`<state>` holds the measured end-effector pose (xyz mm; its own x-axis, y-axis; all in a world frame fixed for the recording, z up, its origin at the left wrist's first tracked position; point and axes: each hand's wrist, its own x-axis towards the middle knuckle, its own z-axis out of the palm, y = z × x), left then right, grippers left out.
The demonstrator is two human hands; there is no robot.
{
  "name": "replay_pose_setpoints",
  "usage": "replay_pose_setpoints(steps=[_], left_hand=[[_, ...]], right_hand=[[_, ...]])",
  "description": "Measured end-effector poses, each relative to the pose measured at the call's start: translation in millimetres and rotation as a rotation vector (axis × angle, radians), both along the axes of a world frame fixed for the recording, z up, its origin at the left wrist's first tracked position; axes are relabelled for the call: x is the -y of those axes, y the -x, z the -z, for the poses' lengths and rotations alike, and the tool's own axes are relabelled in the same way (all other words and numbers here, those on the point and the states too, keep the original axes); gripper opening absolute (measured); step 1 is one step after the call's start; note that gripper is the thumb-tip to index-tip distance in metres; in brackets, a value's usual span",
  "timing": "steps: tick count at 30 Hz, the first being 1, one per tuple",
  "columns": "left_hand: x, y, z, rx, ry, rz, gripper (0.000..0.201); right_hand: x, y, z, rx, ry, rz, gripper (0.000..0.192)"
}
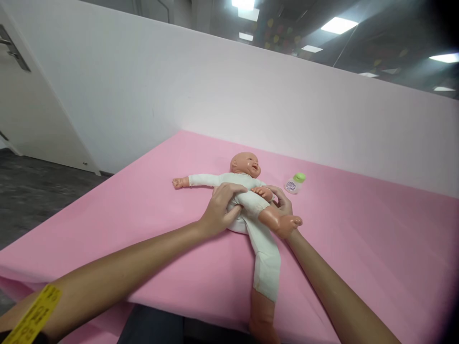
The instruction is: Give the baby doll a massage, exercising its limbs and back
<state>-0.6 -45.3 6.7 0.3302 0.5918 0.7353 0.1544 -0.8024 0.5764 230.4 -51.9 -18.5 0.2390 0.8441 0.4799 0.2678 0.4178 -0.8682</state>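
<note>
Hands meet at the middle of a baby doll (pixel 247 191) that lies on its back on a pink table top (pixel 358 248), head toward the far white partition (pixel 215 95). The left hand (pixel 220 208) curls over the doll's belly and hip, fingers closed on the white cloth body. The right hand (pixel 283 203) sits under the raised leg, its fingers half hidden behind the thigh – they seem to cradle it, though whether they close fully cannot be told. That leg is bent up, its bare plastic foot (pixel 289 224) pointing toward the camera; the other leg trails down over the near table edge. One arm is stretched out flat to the left.

Judging by the look, the doll is light, with a soft stuffed trunk that gives under the fingers, and hard, smooth head, hands and feet that could slip – so the cloth torso or thigh seems the surer place to hold it.

A small clear bottle with a green cap (pixel 294 183) lies on its side just beside the doll's head, apart from both hands. A yellow wristband (pixel 34 315) shows on the left forearm.
</note>
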Motion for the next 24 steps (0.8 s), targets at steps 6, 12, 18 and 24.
replay_pose_setpoints(steps=[6, 12, 18, 24], left_hand=[[0.8, -0.6, -3.1, 0.01, -0.053, 0.025, 0.042], [-0.4, -1.6, -3.2, 0.028, 0.001, 0.023, 0.04], [-1.6, -1.0, -4.4, 0.063, 0.005, 0.055, 0.04], [-5.4, 0.7, -2.5, 0.023, 0.066, 0.103, 0.04]], right_hand=[[-0.9, -0.5, -1.7, -0.061, 0.045, -0.033, 0.039], [-5.7, -4.2, 0.9, -0.033, 0.051, 0.009, 0.047], [-8.9, -1.2, 4.3, -0.027, 0.003, 0.014, 0.048], [-15.4, -2.1, 3.3, 0.025, 0.033, 0.065, 0.044]])
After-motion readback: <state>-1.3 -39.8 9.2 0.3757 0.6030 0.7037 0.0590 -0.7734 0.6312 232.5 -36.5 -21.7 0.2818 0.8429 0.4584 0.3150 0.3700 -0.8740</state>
